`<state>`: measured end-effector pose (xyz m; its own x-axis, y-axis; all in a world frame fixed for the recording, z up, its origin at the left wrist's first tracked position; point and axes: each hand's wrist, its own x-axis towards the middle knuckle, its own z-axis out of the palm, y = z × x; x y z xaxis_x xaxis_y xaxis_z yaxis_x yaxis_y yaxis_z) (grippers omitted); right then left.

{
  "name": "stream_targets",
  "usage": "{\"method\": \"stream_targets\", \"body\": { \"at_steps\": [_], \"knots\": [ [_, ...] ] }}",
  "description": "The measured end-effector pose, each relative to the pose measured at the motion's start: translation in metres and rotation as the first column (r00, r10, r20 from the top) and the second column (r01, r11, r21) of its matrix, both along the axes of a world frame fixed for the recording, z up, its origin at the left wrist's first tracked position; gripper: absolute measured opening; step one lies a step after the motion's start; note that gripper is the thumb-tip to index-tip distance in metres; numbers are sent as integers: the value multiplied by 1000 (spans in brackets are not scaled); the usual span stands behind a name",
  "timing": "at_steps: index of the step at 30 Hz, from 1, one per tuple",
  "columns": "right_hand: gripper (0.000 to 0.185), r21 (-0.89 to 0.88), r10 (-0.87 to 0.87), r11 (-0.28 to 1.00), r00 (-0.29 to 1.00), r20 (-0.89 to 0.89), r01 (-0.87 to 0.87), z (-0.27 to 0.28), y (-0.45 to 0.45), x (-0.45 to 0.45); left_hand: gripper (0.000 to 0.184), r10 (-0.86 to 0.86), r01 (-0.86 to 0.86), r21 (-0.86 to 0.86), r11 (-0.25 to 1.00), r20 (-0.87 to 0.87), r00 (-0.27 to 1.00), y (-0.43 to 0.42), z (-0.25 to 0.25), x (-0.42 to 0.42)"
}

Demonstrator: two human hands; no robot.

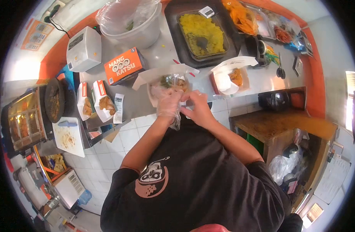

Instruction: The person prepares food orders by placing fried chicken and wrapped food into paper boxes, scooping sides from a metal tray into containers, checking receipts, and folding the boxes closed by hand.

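My left hand (170, 103) wears a clear plastic glove, its fingers closed near an open food box. My right hand (197, 105) is bare, its fingers bent and pressed together beside the left one, by the edge of the glove or some clear plastic; what they pinch is too small to tell. Just beyond both hands the open white box (146, 78) holds greens and other food, partly hidden by the fingers. To the right stands another open box (226, 79) with rice and fried pieces.
An orange closed box (125, 66), two small trays of fried food (104, 101) and a receipt (118, 108) lie to the left. Behind are a white bucket (140, 34) and a tray of yellow food (202, 33). Scissors (280, 69) lie at the right.
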<state>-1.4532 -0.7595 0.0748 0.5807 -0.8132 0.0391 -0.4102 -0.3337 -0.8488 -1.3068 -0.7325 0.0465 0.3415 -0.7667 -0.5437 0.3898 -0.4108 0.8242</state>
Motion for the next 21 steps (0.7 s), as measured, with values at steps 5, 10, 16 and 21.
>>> {"method": "stream_targets", "body": {
  "at_steps": [5,10,16,21],
  "knots": [
    [30,347,-139,932,987,81,103,-18,-6,-7,15,29,-18,-258,966,40,999,4,-6,4],
    [32,661,-224,745,968,116,93,-85,-14,-59,32,-224,495,-292,818,632,742,33,-53,27],
    [16,639,-352,742,928,119,200,-69,-24,-62,30,-482,459,205,864,601,638,34,-72,32],
    [24,531,-608,717,778,161,451,-121,-21,-34,15,-91,523,27,852,991,97,38,-87,33]
  ]
}}
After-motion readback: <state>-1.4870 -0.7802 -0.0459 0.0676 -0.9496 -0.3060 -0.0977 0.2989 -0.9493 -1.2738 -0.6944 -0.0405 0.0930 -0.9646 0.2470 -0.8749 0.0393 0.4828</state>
